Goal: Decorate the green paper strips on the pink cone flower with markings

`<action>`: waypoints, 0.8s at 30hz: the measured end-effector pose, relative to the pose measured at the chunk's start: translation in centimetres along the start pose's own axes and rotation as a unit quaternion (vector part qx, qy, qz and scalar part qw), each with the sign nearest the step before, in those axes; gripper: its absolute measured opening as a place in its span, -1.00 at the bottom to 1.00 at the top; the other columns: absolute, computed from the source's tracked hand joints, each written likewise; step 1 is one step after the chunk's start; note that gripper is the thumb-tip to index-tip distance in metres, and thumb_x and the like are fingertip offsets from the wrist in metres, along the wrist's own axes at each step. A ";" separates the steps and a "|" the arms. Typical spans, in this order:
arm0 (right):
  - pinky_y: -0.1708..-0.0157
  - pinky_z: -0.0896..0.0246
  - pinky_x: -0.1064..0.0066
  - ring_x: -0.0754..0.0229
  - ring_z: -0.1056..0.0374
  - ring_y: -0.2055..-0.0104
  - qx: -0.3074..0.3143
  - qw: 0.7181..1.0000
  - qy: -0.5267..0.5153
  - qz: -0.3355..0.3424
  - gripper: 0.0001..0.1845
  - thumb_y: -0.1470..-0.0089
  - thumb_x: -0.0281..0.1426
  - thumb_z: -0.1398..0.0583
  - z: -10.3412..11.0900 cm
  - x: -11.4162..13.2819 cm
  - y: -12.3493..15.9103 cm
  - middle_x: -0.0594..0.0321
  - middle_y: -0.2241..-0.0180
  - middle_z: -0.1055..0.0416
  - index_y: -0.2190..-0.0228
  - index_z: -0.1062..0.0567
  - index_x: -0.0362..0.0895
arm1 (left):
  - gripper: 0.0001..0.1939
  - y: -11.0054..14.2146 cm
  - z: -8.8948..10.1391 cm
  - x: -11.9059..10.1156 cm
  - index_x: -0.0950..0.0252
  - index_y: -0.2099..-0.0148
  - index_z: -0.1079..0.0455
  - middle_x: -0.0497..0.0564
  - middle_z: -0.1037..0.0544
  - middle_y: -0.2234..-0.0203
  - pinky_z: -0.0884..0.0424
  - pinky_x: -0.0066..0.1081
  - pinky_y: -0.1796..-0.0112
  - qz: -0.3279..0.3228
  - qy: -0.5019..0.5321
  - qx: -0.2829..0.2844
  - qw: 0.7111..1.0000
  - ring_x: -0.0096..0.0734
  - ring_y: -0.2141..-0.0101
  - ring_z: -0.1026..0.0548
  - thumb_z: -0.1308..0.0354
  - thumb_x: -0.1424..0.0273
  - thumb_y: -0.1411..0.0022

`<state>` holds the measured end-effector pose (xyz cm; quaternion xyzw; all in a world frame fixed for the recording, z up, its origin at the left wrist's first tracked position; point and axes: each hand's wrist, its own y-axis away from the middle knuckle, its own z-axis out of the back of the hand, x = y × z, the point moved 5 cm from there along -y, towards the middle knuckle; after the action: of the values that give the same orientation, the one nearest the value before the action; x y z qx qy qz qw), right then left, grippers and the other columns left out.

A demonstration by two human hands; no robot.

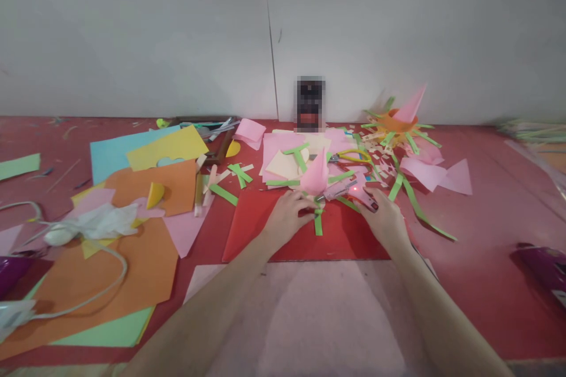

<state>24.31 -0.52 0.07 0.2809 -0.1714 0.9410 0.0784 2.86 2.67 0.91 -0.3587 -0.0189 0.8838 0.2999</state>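
Observation:
My right hand [384, 217] is wrapped round a pink hot glue gun [360, 191] with a small red light lit on it. Its nozzle points left, to the base of a pink paper cone [315, 174]. At that base my left hand [288, 215] has its fingers bent and closed on the paper piece, from which a green paper strip [318, 224] hangs down. Exactly how the fingertips grip it is partly hidden. Both hands are over a red board [265, 232]. More green strips stick out around the cone.
Yellow-handled scissors [354, 156] lie behind the glue gun among paper scraps. A finished-looking orange and pink paper piece [398, 121] stands at the back right. Orange sheets [145, 271] and a white cable [119, 256] spread over the left. A purple object [542, 265] lies far right.

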 end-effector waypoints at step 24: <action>0.28 -0.24 0.30 0.08 -0.36 0.24 -0.041 0.994 -0.069 -0.068 -0.49 0.17 -0.11 -0.20 0.8 -1.3 0.1 0.13 0.20 -0.44 0.18 -0.41 -0.11 | -0.82 0.1 0.3 -0.4 0.17 0.24 -0.38 -0.08 -0.37 0.32 -0.30 -0.41 0.23 0.024 0.039 0.018 0.999 -0.42 0.27 -0.36 -0.16 0.51 -0.07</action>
<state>25.76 -0.92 -0.04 0.3531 -0.1959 0.9039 0.1414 2.88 2.39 1.36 -0.3880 0.0170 0.8762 0.2854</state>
